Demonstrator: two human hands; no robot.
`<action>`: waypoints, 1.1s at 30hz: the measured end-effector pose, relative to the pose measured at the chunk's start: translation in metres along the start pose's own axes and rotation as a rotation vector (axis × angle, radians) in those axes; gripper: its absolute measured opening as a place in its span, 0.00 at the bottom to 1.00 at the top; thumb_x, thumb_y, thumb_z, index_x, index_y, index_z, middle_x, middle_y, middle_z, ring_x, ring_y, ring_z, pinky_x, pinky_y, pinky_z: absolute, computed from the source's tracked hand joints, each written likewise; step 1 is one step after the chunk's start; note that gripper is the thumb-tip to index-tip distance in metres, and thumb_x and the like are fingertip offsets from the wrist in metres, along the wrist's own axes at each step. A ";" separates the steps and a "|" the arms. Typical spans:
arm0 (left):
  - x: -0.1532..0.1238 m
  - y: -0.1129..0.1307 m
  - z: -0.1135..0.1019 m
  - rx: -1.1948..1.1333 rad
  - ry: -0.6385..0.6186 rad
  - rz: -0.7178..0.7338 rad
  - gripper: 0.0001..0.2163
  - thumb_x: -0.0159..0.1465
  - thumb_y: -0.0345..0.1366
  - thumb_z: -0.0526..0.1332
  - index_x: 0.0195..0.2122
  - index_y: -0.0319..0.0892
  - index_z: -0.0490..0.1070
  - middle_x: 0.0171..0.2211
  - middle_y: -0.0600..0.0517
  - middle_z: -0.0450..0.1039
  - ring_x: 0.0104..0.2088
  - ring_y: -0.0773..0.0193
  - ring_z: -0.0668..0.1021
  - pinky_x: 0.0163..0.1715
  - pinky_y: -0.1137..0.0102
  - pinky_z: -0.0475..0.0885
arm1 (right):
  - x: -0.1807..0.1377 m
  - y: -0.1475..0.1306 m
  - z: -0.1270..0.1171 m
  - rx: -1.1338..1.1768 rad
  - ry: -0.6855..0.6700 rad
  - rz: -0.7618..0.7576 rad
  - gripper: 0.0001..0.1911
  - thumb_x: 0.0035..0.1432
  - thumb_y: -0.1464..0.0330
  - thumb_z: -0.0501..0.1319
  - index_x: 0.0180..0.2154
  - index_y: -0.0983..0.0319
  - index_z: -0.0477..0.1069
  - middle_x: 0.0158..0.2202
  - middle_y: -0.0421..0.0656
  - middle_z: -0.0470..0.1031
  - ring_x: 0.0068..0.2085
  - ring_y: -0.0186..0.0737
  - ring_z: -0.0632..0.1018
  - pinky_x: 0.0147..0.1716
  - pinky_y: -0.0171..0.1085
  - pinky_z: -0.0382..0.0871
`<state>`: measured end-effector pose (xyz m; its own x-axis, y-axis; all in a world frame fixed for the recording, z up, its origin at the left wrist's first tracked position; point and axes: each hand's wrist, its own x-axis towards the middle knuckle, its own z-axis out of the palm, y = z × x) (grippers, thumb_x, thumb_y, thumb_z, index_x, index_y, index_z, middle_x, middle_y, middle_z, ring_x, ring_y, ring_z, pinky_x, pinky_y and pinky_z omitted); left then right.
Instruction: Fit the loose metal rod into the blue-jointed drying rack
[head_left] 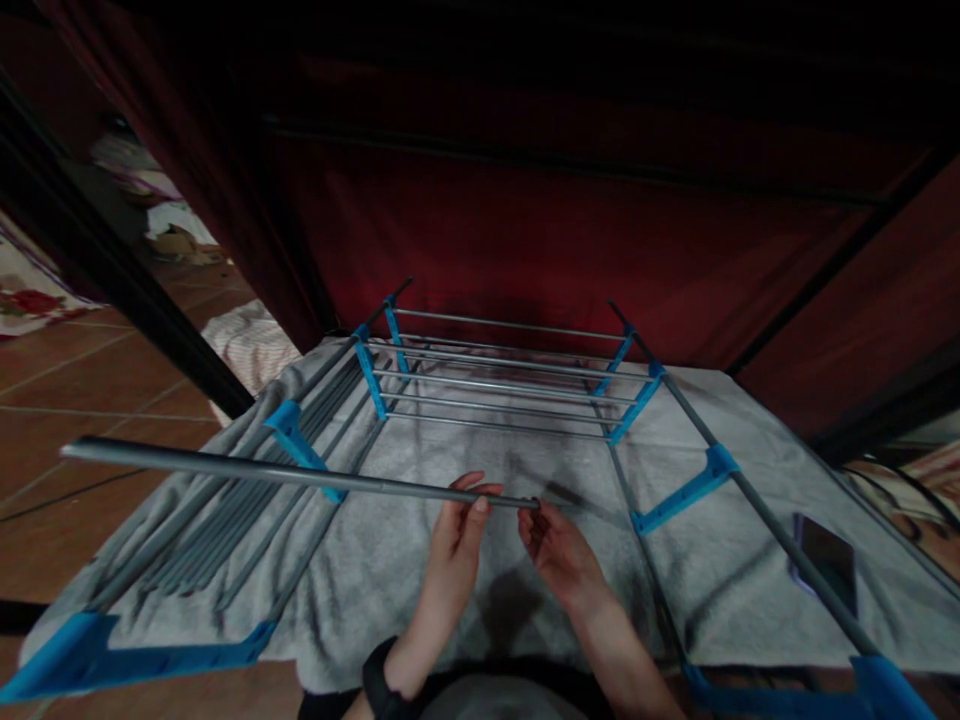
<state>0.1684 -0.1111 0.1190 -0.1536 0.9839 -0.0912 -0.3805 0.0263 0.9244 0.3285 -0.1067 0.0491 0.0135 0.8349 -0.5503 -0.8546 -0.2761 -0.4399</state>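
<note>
A long grey metal tube (300, 474) is held nearly level across my front, its far end reaching out to the left. My left hand (459, 530) pinches it near its right end, thumb on top. At that right end, my right hand (555, 545) has its fingertips closed on the tip of the tube. Beyond both hands stands a partly built rack frame (510, 385) with grey crossbars and blue plastic brackets. One blue bracket (304, 450) sits behind the tube on the left; another blue bracket (682, 495) joins the right-hand poles.
Several loose grey tubes (247, 520) lie bundled on the left of the grey blanket (420, 560). A phone (825, 560) rests on the blanket at right, beside a pole. Dark red panels (525, 230) rise behind the rack. Tiled floor (112, 400) shows at left.
</note>
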 end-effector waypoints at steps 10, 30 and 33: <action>0.024 0.064 0.009 0.017 -0.054 0.196 0.13 0.62 0.25 0.70 0.47 0.46 0.80 0.39 0.49 0.81 0.45 0.54 0.82 0.51 0.69 0.75 | -0.019 0.003 0.012 -0.154 -0.186 0.104 0.07 0.57 0.71 0.72 0.39 0.63 0.81 0.35 0.44 0.85 0.32 0.36 0.83 0.36 0.34 0.78; 0.035 -0.002 -0.025 1.432 -0.488 0.754 0.24 0.70 0.20 0.52 0.63 0.45 0.72 0.45 0.48 0.81 0.45 0.55 0.82 0.50 0.59 0.77 | 0.009 -0.019 -0.036 -0.182 0.024 -0.027 0.04 0.53 0.71 0.70 0.32 0.56 0.80 0.34 0.39 0.84 0.36 0.39 0.82 0.38 0.37 0.79; 0.032 -0.017 -0.031 1.486 -0.531 0.688 0.27 0.68 0.17 0.52 0.64 0.45 0.71 0.49 0.47 0.81 0.50 0.55 0.81 0.55 0.58 0.75 | 0.012 -0.016 -0.044 -0.208 0.032 -0.031 0.02 0.54 0.70 0.69 0.32 0.56 0.80 0.35 0.40 0.84 0.36 0.38 0.82 0.39 0.38 0.79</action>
<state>0.1418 -0.0856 0.0888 0.4975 0.8220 0.2771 0.7724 -0.5652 0.2897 0.3650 -0.1131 0.0181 0.0576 0.8302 -0.5545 -0.7277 -0.3453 -0.5926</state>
